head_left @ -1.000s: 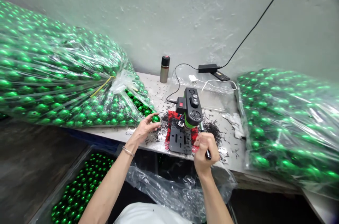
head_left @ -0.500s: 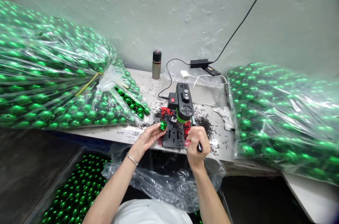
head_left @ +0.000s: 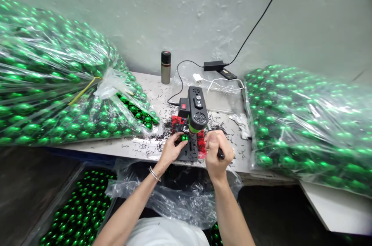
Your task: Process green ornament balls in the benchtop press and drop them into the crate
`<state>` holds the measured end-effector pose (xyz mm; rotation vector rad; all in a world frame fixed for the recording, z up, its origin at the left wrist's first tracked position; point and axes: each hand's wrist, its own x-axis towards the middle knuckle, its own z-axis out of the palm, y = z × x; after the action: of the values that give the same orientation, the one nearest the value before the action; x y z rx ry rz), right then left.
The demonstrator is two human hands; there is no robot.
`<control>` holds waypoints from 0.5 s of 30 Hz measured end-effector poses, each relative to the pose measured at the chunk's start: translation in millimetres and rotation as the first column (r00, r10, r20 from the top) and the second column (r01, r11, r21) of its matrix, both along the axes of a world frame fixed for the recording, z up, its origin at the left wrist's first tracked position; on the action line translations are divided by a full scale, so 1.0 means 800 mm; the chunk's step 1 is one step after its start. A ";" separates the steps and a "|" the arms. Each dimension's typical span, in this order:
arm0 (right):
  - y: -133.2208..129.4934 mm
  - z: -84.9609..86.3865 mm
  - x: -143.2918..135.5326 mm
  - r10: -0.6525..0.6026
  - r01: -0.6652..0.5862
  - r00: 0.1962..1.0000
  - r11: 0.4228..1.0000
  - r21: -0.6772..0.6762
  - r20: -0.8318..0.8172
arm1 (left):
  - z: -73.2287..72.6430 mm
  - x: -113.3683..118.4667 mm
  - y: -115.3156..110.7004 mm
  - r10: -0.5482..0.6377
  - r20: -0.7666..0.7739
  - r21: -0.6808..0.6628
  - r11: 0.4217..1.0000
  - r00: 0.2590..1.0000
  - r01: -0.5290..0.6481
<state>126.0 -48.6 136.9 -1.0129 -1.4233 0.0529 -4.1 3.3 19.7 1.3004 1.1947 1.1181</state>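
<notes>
A shiny green ball (head_left: 184, 137) is pinched in the fingers of my left hand (head_left: 171, 149), just in front of the head of a small black and green bench drill press (head_left: 198, 108). Below the ball lies the machine's black slotted base plate (head_left: 190, 155). My right hand (head_left: 218, 153) is wrapped round the black grip of the drill press lever (head_left: 221, 154), right of the machine. The drill tip and the spot where it meets the ball are too small to make out.
Large clear bags of green balls stand left (head_left: 58, 95) and right (head_left: 296, 122). Behind are a bottle (head_left: 166, 68), a power adapter (head_left: 213, 66) and a white cloth (head_left: 241, 125). Black shavings (head_left: 155, 143) litter the table. Plastic sheeting (head_left: 174, 199) and a ball-filled bin (head_left: 78, 207) are below.
My left hand has carried the ball rightward from beside the base plate to under the machine's head. My right hand stays on the lever. The whole view has shifted slightly.
</notes>
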 end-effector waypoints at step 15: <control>-0.007 -0.046 -0.001 -0.025 0.023 0.999 0.998 0.063 0.029 | -0.009 -0.003 -0.009 -0.010 -0.305 0.277 0.956 0.952 0.099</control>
<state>124.8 -54.4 100.3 -0.9825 -1.4309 -0.0238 -6.2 -3.8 12.2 1.7700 1.2354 1.1105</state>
